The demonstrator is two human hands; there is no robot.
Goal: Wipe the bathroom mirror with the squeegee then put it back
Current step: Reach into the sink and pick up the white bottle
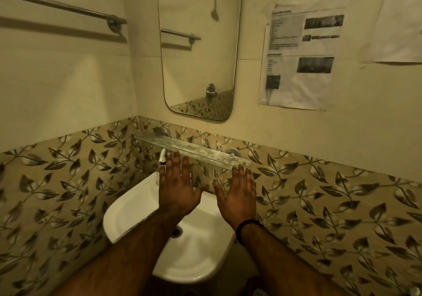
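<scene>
Both forearms reach forward from the bottom of the view, over the white sink (127, 218). Beyond them stand the large things: the leaf-patterned tiled wall (319, 204), then the rounded mirror (198, 51) above, a towel rail (64, 6) to the left and a printed notice (299, 56) to the right. Under the mirror runs a glass shelf (189, 147), cloudy with residue.

The left hand (177, 193) and right hand (238, 196) hover palm-down, fingers straight and spread, holding nothing; their fingertips lie near the shelf's front edge.

A small white object with a dark band (162, 158) shows just beside the left fingertips, at the shelf's left end; whether it is the squeegee cannot be told. No squeegee is plainly visible.

Such a tool is probably light and stiff, with a soft rubber blade; it is best gripped by the handle, which may be slippery if wet.
</scene>
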